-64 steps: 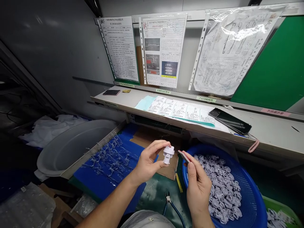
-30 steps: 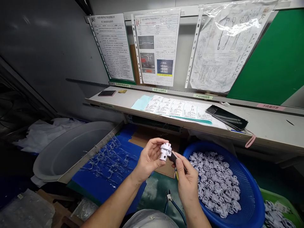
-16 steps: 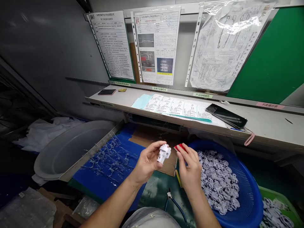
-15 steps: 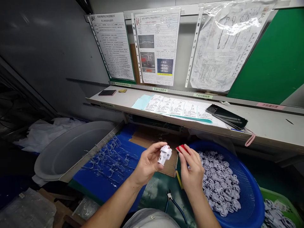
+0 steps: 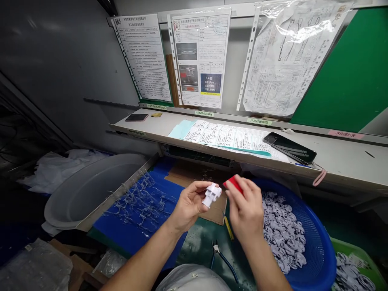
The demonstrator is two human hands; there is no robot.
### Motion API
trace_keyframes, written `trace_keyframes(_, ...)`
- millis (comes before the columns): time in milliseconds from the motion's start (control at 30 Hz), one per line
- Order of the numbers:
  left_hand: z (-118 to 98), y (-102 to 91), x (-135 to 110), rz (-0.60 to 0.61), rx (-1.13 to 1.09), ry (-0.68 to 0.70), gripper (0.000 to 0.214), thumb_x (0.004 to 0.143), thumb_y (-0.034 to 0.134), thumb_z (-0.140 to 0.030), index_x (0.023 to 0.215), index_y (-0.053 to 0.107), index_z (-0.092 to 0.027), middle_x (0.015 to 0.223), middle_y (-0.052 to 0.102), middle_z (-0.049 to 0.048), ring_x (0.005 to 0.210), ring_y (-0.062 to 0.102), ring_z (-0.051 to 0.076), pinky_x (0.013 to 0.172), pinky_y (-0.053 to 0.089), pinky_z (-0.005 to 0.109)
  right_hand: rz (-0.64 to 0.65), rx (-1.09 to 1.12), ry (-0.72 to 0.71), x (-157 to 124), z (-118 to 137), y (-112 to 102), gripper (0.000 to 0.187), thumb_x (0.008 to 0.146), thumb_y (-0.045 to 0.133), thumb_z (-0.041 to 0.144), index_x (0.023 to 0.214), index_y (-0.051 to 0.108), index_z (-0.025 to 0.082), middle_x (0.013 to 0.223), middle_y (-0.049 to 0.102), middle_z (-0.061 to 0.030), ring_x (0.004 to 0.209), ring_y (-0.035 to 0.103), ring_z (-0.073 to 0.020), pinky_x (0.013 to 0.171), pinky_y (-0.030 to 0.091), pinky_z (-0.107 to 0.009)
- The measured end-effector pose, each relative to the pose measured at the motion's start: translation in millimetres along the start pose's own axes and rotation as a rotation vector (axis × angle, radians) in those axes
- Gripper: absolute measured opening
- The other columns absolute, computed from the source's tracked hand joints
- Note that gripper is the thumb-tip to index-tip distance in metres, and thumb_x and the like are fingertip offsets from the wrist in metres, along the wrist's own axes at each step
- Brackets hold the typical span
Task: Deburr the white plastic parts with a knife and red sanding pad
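Observation:
Between the thumb and fingers of my left hand [image 5: 188, 205] is a small white plastic part [image 5: 211, 195], blocky at the top with a narrower lower end. My right hand [image 5: 247, 208] is closed on a flat red piece [image 5: 235, 184]; its kind I cannot make out. A short gap separates the red piece from the white part. Below the hands, diagonal cutters [image 5: 216, 251] with dark blue handles lie on the green surface, jaws pointing away from me. A yellow tool [image 5: 228, 228] rests beside my right hand, partly hidden by it.
At the right, a blue basket [image 5: 325, 246] holds many white plastic parts, and a green tray [image 5: 348, 245] has more. Clear plastic scraps [image 5: 142, 202] lie on a blue sheet at left, near a grey tub [image 5: 51, 214]. A shelf [image 5: 339, 161] with papers and a phone [image 5: 289, 148] runs across.
My right hand has turned and shifted slightly up and right, showing more of the red piece. The white part is tilted a little differently in my left hand.

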State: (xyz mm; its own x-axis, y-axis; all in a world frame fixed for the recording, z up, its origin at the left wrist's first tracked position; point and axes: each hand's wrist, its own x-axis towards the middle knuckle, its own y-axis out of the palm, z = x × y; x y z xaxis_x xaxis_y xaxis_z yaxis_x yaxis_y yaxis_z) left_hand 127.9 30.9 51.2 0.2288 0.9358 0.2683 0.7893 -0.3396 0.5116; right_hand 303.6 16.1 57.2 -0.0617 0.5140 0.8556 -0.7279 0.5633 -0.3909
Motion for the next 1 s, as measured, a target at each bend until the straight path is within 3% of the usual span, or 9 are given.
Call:
trace_keyframes(133, 0, 5.7, -2, -0.026, -0.127, -0.058, 0.050, 0.069, 0.086, -0.028, 0.116, 0.068, -0.022, 0.132, 0.063, 0.0078, 0.112, 0.064, 0.023, 0.096, 0.049, 0.028, -0.112, 0.029, 0.040, -4, 2, 4, 0.049, 0.090, 0.058, 0.007, 0.135, 0.059, 0.026, 0.135, 0.059, -0.0121, 0.120, 0.055, -0.0297, 0.097, 0.050, -0.052)
trace_keyframes(300, 3, 8.9, -2, -0.001, -0.166, -0.098, 0.050, 0.068, 0.087, -0.028, 0.113, 0.068, -0.018, 0.117, 0.069, 0.0076, 0.101, 0.066, 0.017, 0.092, 0.049, 0.024, -0.007, 0.015, -0.026, 2, 4, 10, 0.051, 0.090, 0.057, 0.008, 0.137, 0.057, 0.026, 0.139, 0.057, -0.0123, 0.125, 0.050, -0.0306, 0.099, 0.049, -0.052)
trace_keyframes(400, 3, 6.8, -1, 0.003, -0.114, -0.092, 0.053, 0.066, 0.088, -0.026, 0.114, 0.068, -0.019, 0.124, 0.066, 0.0082, 0.105, 0.066, 0.022, 0.094, 0.049, 0.026, -0.042, -0.009, 0.046, 11, -2, 6, 0.047, 0.091, 0.055, 0.008, 0.135, 0.059, 0.026, 0.136, 0.059, -0.0115, 0.122, 0.052, -0.0286, 0.101, 0.048, -0.052)
trace_keyframes(467, 2, 4.7, 0, -0.009, -0.106, -0.081, 0.054, 0.066, 0.088, -0.024, 0.116, 0.068, -0.020, 0.126, 0.065, 0.0078, 0.107, 0.065, 0.021, 0.094, 0.048, 0.026, 0.027, 0.057, -0.026, 11, -5, 3, 0.049, 0.091, 0.054, 0.008, 0.137, 0.057, 0.025, 0.139, 0.057, -0.0116, 0.126, 0.050, -0.0293, 0.101, 0.048, -0.051)
trace_keyframes(567, 0, 2.2, 2, -0.002, -0.125, -0.062, 0.052, 0.068, 0.087, -0.024, 0.117, 0.068, -0.023, 0.125, 0.065, 0.0065, 0.108, 0.065, 0.020, 0.093, 0.049, 0.025, 0.086, 0.046, -0.066, 3, -9, 3, 0.049, 0.091, 0.055, 0.008, 0.137, 0.057, 0.024, 0.138, 0.058, -0.0122, 0.125, 0.050, -0.0298, 0.099, 0.050, -0.051)
trace_keyframes(667, 0, 3.1, 3, 0.002, -0.129, -0.049, 0.050, 0.070, 0.086, -0.027, 0.116, 0.069, -0.025, 0.128, 0.064, 0.0057, 0.114, 0.064, 0.025, 0.097, 0.049, 0.029, -0.046, -0.022, 0.081, -3, -10, 5, 0.047, 0.091, 0.055, 0.008, 0.135, 0.059, 0.025, 0.132, 0.062, -0.0121, 0.120, 0.054, -0.0285, 0.098, 0.049, -0.051)
trace_keyframes(733, 1, 6.2, 4, -0.004, -0.125, -0.042, 0.050, 0.069, 0.087, -0.025, 0.115, 0.069, -0.024, 0.129, 0.063, 0.0060, 0.114, 0.063, 0.025, 0.097, 0.049, 0.030, -0.075, 0.017, 0.069, -4, -4, 5, 0.049, 0.092, 0.054, 0.008, 0.138, 0.056, 0.025, 0.138, 0.058, -0.0128, 0.125, 0.052, -0.0300, 0.101, 0.048, -0.053)
trace_keyframes(867, 4, 12.0, 4, -0.001, -0.147, -0.067, 0.052, 0.065, 0.089, -0.024, 0.113, 0.069, -0.020, 0.118, 0.069, 0.0075, 0.104, 0.065, 0.019, 0.093, 0.050, 0.025, -0.042, 0.081, -0.076, -8, 9, 15, 0.055, 0.091, 0.055, 0.010, 0.144, 0.049, 0.024, 0.147, 0.049, -0.0126, 0.132, 0.045, -0.0322, 0.102, 0.048, -0.053)
trace_keyframes(1000, 3, 6.3, 2, -0.098, -0.216, -0.079, 0.047, 0.074, 0.083, -0.030, 0.117, 0.068, -0.021, 0.118, 0.070, 0.0065, 0.108, 0.065, 0.019, 0.101, 0.047, 0.030, 0.052, 0.068, -0.007, -37, 8, 29, 0.058, 0.091, 0.053, 0.006, 0.146, 0.045, 0.023, 0.147, 0.049, -0.0130, 0.134, 0.044, -0.0314, 0.101, 0.049, -0.052)
